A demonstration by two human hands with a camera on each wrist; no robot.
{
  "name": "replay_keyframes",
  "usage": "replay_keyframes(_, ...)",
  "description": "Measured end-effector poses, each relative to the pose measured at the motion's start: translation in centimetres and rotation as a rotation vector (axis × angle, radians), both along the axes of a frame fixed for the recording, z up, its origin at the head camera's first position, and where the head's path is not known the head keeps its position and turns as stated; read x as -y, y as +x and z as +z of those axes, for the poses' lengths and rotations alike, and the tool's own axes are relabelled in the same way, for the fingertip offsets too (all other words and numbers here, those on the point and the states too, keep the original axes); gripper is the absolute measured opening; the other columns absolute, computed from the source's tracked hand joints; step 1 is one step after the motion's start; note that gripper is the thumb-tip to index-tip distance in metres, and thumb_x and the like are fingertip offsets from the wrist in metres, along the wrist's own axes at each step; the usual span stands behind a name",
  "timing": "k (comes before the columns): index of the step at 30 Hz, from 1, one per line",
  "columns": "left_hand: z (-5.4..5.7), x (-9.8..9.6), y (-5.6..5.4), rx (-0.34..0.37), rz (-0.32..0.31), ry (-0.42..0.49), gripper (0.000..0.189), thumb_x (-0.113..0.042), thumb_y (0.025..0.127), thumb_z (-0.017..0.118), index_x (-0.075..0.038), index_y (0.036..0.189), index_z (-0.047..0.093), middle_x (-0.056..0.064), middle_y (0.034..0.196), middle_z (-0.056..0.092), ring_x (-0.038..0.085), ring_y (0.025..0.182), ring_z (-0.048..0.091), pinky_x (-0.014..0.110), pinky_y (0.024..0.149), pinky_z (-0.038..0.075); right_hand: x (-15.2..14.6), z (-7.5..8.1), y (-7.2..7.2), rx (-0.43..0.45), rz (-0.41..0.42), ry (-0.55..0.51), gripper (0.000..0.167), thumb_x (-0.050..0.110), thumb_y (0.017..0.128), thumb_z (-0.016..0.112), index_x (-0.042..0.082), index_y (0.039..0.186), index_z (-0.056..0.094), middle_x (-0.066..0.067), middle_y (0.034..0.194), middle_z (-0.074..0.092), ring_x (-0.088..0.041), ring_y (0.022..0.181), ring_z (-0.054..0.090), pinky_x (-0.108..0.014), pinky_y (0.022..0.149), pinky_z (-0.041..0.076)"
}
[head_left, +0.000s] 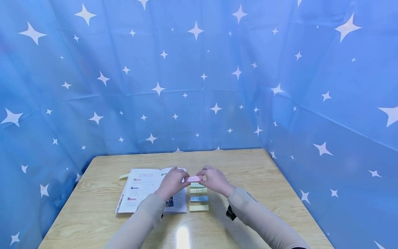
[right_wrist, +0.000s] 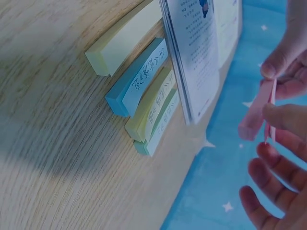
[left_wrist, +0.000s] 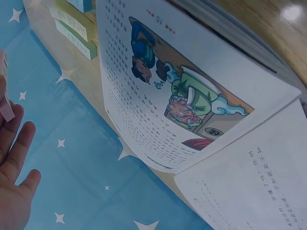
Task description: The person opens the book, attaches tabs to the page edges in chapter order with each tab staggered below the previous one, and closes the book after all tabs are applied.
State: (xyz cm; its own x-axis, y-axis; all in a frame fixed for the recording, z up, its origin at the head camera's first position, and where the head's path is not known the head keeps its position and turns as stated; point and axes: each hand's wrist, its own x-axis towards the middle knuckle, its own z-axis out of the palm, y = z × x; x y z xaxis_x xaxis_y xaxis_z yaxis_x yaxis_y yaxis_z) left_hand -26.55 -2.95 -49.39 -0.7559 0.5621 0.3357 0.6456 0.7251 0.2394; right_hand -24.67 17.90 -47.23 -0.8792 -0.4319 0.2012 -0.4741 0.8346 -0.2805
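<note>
A pink sticky note pad (head_left: 193,178) is held up between both hands, beside the open book's right page. My left hand (head_left: 173,182) grips the pad's left end. At the other end, my right hand (head_left: 216,181) pinches a thin pink sheet between thumb and finger; in the right wrist view this sheet (right_wrist: 274,98) stands slightly apart from the pad's block (right_wrist: 252,115). The right hand's other fingers are spread. Only part of the left hand (left_wrist: 14,167) appears in the left wrist view, at the edge. The pad bears handwriting, too small to read.
An open book (head_left: 140,199) with printed text and pictures lies on the wooden table (head_left: 245,166). To its right lie a green pad (right_wrist: 160,127), a yellow pad (right_wrist: 153,108), a blue pad (right_wrist: 136,81) and a pale yellow pad (head_left: 199,208). Starry blue curtains (head_left: 186,121) surround the table.
</note>
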Motion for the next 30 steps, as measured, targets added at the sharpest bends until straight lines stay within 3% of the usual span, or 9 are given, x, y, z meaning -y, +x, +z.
replay_keyframes(6, 0.0, 0.0, 0.1, 0.014, 0.026, -0.015, 0.015, -0.027, 0.082, 0.079, -0.016, 0.093, 0.074, -0.01, 0.083, 0.067, 0.011, 0.085, 0.064, 0.05, 0.109, 0.034, -0.1, 0.1, 0.2, 0.029, 0.006, -0.035, 0.025, 0.024, 0.083, 0.077, 0.013, 0.106, 0.075, 0.002, 0.098, 0.065, -0.013, 0.082, 0.061, -0.03, 0.068, 0.053)
replay_keyframes(12, -0.1, 0.1, 0.1, 0.018, 0.039, -0.019, 0.016, -0.028, 0.083, 0.078, -0.017, 0.092, 0.074, -0.01, 0.084, 0.068, 0.012, 0.087, 0.065, 0.05, 0.109, 0.033, -0.3, 0.1, 0.0, 0.023, -0.002, -0.098, 0.021, 0.027, 0.089, 0.07, 0.012, 0.104, 0.074, 0.0, 0.101, 0.064, -0.019, 0.087, 0.064, -0.032, 0.072, 0.053)
replay_keyframes(19, -0.3, 0.2, -0.1, 0.007, 0.048, -0.031, 0.018, -0.03, 0.083, 0.078, -0.018, 0.095, 0.075, -0.009, 0.088, 0.069, 0.012, 0.091, 0.065, 0.049, 0.11, 0.033, 0.0, 0.1, -0.5, 0.079, -0.041, -0.224, 0.018, 0.031, 0.093, 0.065, 0.015, 0.092, 0.074, 0.005, 0.092, 0.063, -0.007, 0.066, 0.055, -0.025, 0.058, 0.048)
replay_keyframes(22, -0.3, 0.2, -0.1, -0.009, 0.039, -0.02, 0.018, -0.029, 0.083, 0.078, -0.017, 0.096, 0.075, -0.009, 0.086, 0.069, 0.013, 0.089, 0.065, 0.051, 0.109, 0.034, 0.3, 0.2, -0.7, 0.115, -0.044, -0.279, 0.021, 0.03, 0.094, 0.064, 0.013, 0.087, 0.074, 0.005, 0.087, 0.061, -0.008, 0.061, 0.051, -0.026, 0.054, 0.046)
replay_keyframes(30, -0.1, 0.3, 0.0, -0.033, 0.029, -0.01, 0.017, -0.029, 0.084, 0.077, -0.018, 0.095, 0.074, -0.01, 0.085, 0.068, 0.013, 0.087, 0.065, 0.052, 0.108, 0.035, 1.0, 0.3, -1.0, 0.161, -0.077, -0.345, 0.019, 0.023, 0.094, 0.065, 0.014, 0.079, 0.072, 0.003, 0.084, 0.061, -0.011, 0.06, 0.051, -0.027, 0.054, 0.045)
